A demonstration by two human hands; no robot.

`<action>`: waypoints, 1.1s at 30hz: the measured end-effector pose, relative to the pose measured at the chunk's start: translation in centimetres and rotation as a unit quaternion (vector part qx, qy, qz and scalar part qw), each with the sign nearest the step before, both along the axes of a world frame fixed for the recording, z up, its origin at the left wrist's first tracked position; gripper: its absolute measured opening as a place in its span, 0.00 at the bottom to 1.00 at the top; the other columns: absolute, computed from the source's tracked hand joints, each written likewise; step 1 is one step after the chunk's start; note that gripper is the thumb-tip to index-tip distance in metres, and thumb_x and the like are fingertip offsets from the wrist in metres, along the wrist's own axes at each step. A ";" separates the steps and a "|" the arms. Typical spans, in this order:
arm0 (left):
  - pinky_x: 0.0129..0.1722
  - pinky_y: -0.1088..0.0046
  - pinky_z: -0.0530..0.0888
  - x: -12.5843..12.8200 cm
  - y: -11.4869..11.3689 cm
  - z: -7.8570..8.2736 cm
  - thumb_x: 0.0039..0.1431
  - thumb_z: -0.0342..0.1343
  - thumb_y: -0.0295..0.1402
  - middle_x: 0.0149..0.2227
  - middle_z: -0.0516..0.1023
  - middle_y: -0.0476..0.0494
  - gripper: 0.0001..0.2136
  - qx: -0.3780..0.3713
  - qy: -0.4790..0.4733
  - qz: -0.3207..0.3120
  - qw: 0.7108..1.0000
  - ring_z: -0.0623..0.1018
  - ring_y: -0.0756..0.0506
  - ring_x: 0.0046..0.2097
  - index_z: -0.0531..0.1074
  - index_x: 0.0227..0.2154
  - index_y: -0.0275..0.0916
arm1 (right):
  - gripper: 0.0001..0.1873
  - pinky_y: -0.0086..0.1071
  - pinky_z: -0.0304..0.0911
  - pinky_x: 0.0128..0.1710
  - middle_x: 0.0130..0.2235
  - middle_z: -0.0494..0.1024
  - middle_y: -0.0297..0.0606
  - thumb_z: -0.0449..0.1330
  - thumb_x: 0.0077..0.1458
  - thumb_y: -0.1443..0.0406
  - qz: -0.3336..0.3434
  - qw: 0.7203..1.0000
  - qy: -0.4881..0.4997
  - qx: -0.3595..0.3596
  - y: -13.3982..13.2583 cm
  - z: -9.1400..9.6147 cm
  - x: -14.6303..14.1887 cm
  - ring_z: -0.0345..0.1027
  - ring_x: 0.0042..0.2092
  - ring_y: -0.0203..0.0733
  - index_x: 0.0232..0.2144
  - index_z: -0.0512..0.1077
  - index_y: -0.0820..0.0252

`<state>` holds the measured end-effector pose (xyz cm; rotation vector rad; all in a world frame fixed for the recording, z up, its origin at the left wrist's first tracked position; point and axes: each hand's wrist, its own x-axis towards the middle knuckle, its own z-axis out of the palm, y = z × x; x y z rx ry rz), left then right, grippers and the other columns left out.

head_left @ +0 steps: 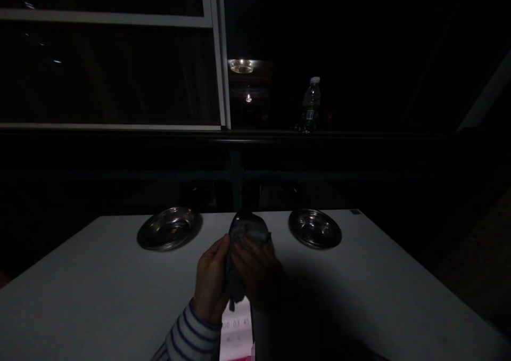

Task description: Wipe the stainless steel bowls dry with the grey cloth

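Above the middle of the table, my left hand (211, 278) pinches the left edge of a dark, shiny metal dish (242, 215), its thumb at the rim. A grey cloth (249, 230) covers most of the dish and hangs down below it. My right hand (257, 268) presses the cloth against the dish, fingers bent over it; much of this hand is lost in shadow. Directly beneath the hands lies a phone (236, 329) with a lit timer screen, partly hidden by my left wrist.
On the white table (131, 297), one metal bowl (167, 230) stands at the back left and another metal bowl (315, 229) at the back right. A plastic bottle (311, 105) stands on the sill beyond, beside a window frame (222, 57). The surroundings are very dark.
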<state>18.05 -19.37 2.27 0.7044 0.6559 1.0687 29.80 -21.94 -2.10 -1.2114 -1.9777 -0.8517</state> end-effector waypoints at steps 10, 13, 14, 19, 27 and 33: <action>0.24 0.76 0.68 0.1 -1.7 0.1 0.46 0.57 0.37 0.25 0.75 0.47 0.10 0.008 0.002 -0.015 1.000 0.73 0.49 0.26 0.72 0.30 0.35 | 0.22 0.45 0.53 0.53 0.51 0.66 0.45 0.46 0.54 0.65 -0.008 0.999 0.047 0.018 -2.1 -0.8 -0.5 0.50 0.57 0.48 0.51 0.60 0.67; 0.24 0.76 0.68 0.3 -1.9 0.0 0.46 0.57 0.37 0.26 0.75 0.47 0.11 0.048 0.043 0.011 0.998 0.73 0.49 0.26 0.73 0.31 0.34 | 0.23 0.45 0.51 0.54 0.52 0.64 0.47 0.43 0.55 0.65 -0.010 0.997 0.079 -0.009 -1.1 0.8 -1.3 0.48 0.58 0.47 0.51 0.59 0.70; 0.25 0.77 0.68 0.2 -1.9 0.0 0.46 0.57 0.37 0.26 0.75 0.47 0.12 0.063 0.055 0.020 0.996 0.73 0.50 0.27 0.73 0.32 0.34 | 0.23 0.44 0.51 0.54 0.53 0.64 0.48 0.42 0.55 0.66 -0.016 0.995 0.093 -0.021 -0.9 1.1 -1.4 0.47 0.58 0.46 0.51 0.59 0.71; 0.26 0.77 0.67 -0.3 -1.5 -0.2 0.46 0.57 0.37 0.27 0.76 0.48 0.11 0.065 0.062 0.030 0.995 0.72 0.51 0.24 0.73 0.32 0.36 | 0.23 0.45 0.49 0.54 0.55 0.61 0.46 0.44 0.54 0.67 0.005 0.996 0.077 -0.045 -0.4 1.1 -1.5 0.43 0.59 0.47 0.52 0.58 0.70; 0.30 0.75 0.68 -0.7 -1.1 -0.6 0.44 0.58 0.38 0.27 0.77 0.46 0.13 0.103 0.142 0.044 0.984 0.73 0.49 0.28 0.74 0.32 0.35 | 0.24 0.45 0.49 0.55 0.55 0.59 0.49 0.41 0.55 0.66 -0.004 0.985 0.157 -0.072 0.2 1.5 -0.6 0.44 0.59 0.46 0.53 0.56 0.72; 0.29 0.75 0.69 -0.8 -0.8 -0.5 0.43 0.58 0.39 0.30 0.78 0.45 0.15 0.100 0.137 0.030 0.985 0.74 0.47 0.31 0.75 0.34 0.35 | 0.23 0.41 0.53 0.53 0.53 0.63 0.49 0.40 0.57 0.66 -0.011 0.978 0.184 -0.097 0.2 1.6 -0.7 0.51 0.57 0.43 0.52 0.58 0.72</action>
